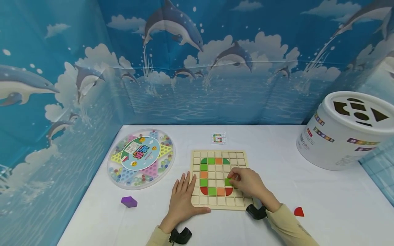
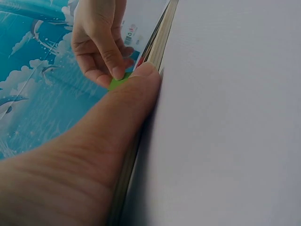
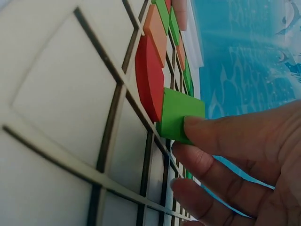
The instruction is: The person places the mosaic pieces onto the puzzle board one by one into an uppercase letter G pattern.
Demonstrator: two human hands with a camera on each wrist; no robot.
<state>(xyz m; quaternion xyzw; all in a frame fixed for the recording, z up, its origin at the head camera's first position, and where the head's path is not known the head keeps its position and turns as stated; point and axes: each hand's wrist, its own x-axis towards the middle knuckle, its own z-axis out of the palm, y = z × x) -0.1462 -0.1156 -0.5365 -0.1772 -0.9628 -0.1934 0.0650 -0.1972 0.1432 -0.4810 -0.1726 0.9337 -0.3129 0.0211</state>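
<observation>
A wooden grid board (image 1: 222, 201) lies on the white table, bearing green, orange and red tiles set in a G-like outline. My right hand (image 1: 248, 181) pinches a green square tile (image 3: 181, 113) between thumb and fingers. In the right wrist view that tile is tilted beside a red rounded tile (image 3: 149, 80). My left hand (image 1: 181, 199) lies spread at the board's lower left corner, its thumb along the near edge. In the left wrist view the thumb (image 2: 117, 108) hides most of the board.
Behind the board lies a pattern card (image 1: 218, 138). A round marble game box (image 1: 166, 150) sits to the left, near a purple block (image 1: 129, 202). To the right are a red piece (image 1: 299, 212) and a white bucket (image 1: 332, 143) with shaped lid holes.
</observation>
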